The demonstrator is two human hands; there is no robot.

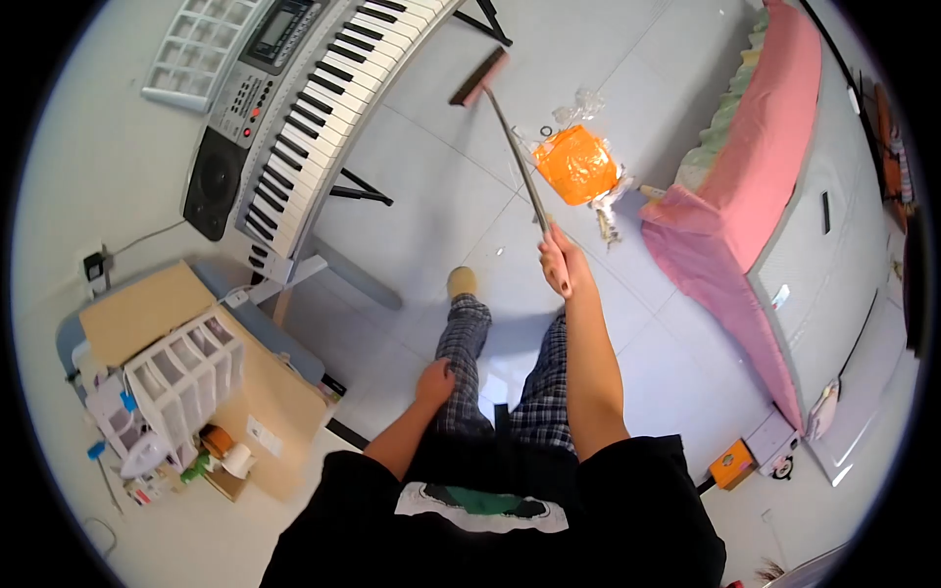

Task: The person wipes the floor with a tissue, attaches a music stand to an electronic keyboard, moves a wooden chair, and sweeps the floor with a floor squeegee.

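A broom with a dark-edged, pinkish head (480, 78) slants across the tiled floor. Its thin metal handle (520, 157) runs down to my right hand (562, 263), which is wrapped round the pale pink grip. To the right of the handle lies a crumpled orange plastic bag (576, 165). Clear plastic scraps (582, 106) sit beyond the bag, and a whitish crumpled wrapper (609, 218) lies at its near side. A small dark ring (546, 131) is close by. My left hand (434, 382) hangs by my left thigh, fingers curled, with nothing visible in it.
An electronic keyboard (323, 108) on a black-legged stand (363, 186) is at the left. A low table with a white drawer organizer (186, 377) stands at lower left. On the right, a bed's pink cover (755, 186) hangs to the floor. An orange box (732, 465) is at lower right.
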